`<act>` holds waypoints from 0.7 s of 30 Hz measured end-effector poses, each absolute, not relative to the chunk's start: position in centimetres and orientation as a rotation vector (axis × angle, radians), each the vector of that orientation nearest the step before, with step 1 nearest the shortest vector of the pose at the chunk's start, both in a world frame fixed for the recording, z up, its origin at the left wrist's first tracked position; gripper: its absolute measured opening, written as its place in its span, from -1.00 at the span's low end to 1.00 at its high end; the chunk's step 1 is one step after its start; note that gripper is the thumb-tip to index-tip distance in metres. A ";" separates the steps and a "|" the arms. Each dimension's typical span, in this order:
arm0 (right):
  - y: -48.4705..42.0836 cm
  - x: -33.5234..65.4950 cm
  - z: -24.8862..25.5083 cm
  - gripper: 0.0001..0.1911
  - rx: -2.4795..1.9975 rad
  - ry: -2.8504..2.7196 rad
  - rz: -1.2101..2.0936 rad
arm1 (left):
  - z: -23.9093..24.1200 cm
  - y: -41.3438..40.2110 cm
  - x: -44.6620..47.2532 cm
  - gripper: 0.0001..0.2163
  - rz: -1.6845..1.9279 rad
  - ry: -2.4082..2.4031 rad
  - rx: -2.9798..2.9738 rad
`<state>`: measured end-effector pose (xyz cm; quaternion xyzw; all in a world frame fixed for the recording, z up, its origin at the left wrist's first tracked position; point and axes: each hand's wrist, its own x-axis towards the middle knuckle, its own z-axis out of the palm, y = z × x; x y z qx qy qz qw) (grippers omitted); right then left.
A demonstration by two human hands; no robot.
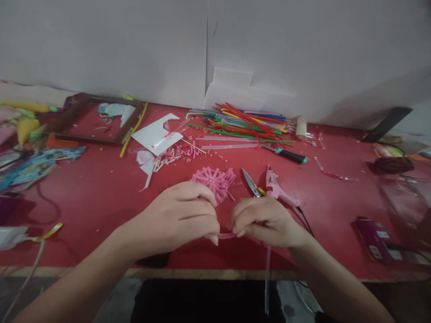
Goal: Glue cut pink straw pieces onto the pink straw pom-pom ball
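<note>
One pink stem, pinched by left hand and right hand over the tabletop, sits near one pink pompom; one purple box, at right, bears labels too blurred to read.

The head camera is looking down at the bench from close above and behind the left grip and right grip, facing the wall.

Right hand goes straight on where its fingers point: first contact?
The right hand would likely meet the left hand first, across a small gap spanned by the pink strip; depth is hard to judge.
</note>
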<state>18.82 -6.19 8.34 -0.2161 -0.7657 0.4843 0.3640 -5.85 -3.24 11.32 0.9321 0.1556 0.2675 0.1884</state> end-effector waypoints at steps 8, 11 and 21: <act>-6.1 18.9 6.4 -0.82 -0.769 -1.800 0.846 | 10.2 -2.5 -6.0 -0.83 1.085 0.713 2.632; -6.3 18.4 4.8 -0.74 -0.953 -1.694 0.453 | 9.4 -2.2 -5.8 -0.75 1.235 1.183 2.416; -4.9 16.8 3.0 -0.79 -0.767 -1.794 0.197 | 7.2 -3.5 -4.4 -0.63 1.008 1.418 2.280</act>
